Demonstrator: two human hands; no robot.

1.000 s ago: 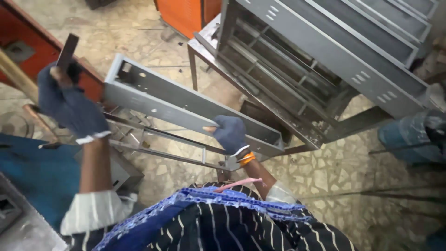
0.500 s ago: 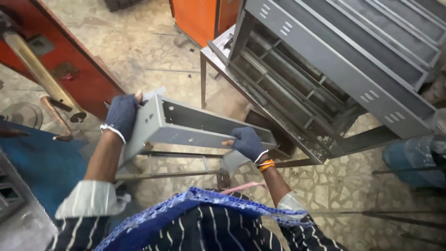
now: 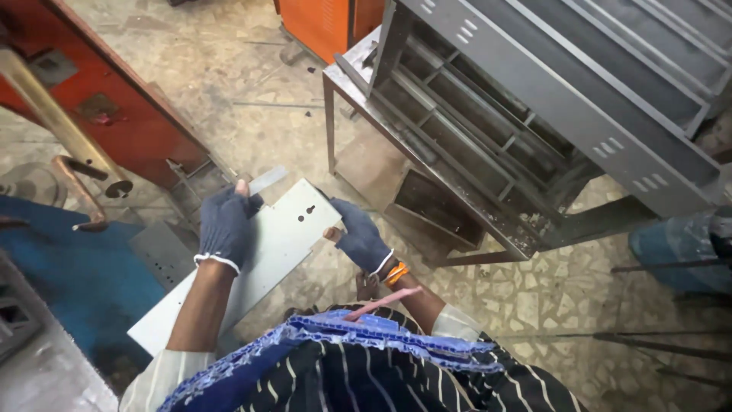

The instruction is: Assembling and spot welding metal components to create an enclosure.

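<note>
A: Inventory, grip first. What have the hands got?

B: Item 1, grey sheet-metal panel (image 3: 267,252), long and flat, slanting from by my left hip up to the grip. My left hand (image 3: 225,227), gloved, is clamped over its upper left edge, fingers wrapped round, thumb tip showing. My right hand (image 3: 360,238), gloved too, pinches the top right corner, approx. beside two small punched holes. One hand per side, I reckon, so the long sheet doesn't twist or sag.

A: And outward from the grip?

B: Item 2, a thin bright strip (image 3: 267,180) just past my left fingers; can't tell if it's held or lying on the floor. Item 3, grey metal rack (image 3: 488,145) w/ slotted shelves, right of the grip and apart from it, tipped on a steel stand. Item 4, red machine frame (image 3: 114,114) w/ a brass-coloured arm (image 3: 53,114), left of the grip. Item 5, blue bench surface (image 3: 69,282) below that. Terrazzo floor (image 3: 229,84) beyond.
</note>
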